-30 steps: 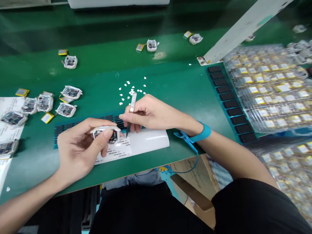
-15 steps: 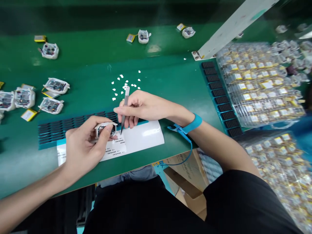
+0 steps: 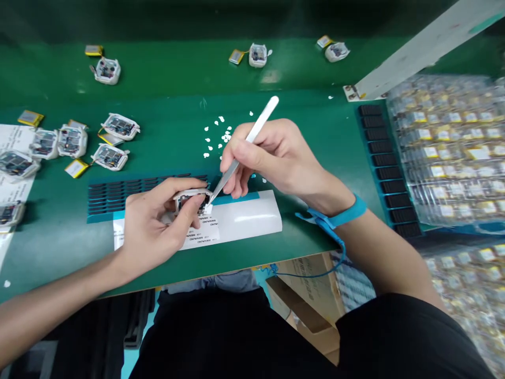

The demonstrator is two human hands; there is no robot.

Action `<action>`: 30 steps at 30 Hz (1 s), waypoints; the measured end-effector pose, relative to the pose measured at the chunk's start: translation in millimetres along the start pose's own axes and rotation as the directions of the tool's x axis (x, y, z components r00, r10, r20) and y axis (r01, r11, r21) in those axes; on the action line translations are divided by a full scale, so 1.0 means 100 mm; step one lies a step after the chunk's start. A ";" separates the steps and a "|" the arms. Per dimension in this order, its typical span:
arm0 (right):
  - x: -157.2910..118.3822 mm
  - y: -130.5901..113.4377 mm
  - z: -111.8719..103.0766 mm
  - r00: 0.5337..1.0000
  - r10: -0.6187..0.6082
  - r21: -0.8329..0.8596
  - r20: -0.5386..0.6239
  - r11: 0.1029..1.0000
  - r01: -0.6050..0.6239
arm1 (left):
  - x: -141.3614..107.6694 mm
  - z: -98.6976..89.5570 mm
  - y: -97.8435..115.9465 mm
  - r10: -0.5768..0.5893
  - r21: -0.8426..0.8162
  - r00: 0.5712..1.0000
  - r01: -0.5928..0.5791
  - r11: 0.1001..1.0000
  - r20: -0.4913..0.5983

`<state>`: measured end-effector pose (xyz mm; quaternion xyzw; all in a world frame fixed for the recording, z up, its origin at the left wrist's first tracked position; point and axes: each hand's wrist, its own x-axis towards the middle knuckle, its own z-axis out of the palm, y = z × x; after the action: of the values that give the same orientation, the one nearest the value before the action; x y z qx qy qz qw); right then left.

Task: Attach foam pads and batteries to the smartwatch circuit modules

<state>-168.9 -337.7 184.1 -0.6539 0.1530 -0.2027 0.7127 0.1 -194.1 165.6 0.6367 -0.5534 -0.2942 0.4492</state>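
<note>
My left hand (image 3: 161, 221) is closed around a small white device housing (image 3: 182, 195) with a circuit board inside, its thumb across the open face. In my right hand (image 3: 272, 155) is a pair of metal tweezers (image 3: 260, 122), slanting down to the left. The tweezer tips meet the right end of the housing, where a small white piece shows; I cannot tell if it is gripped. Beneath the hands lies a white printed sheet (image 3: 252, 215), beside a strip of black pads (image 3: 118, 196). Small white round stickers (image 3: 226, 138) are scattered beyond my right hand.
Several open housings with circuit boards (image 3: 121, 126) and yellow-edged batteries (image 3: 76, 168) lie on the left; others sit farther back. On the right are another black pad strip (image 3: 379, 155), a white post (image 3: 418, 50) and stacked clear trays (image 3: 442, 147). A blue wrist strap cord (image 3: 311, 275) hangs over the table edge.
The tweezers have tilted from nearly upright to slanting, their tips now at the housing instead of over the sheet. The camera view has shifted left, bringing a paper at the far left into sight.
</note>
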 end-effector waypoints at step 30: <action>-0.09 0.00 0.26 0.991 -0.061 -0.062 -0.118 0.997 0.054 | -0.01 -0.02 0.16 -0.160 -0.373 0.932 0.282 0.884 0.326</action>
<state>-164.4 -310.1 185.8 -0.6654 0.1823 -0.2575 0.6765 -5.4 -191.9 180.5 0.5373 -0.4605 -0.5430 0.4521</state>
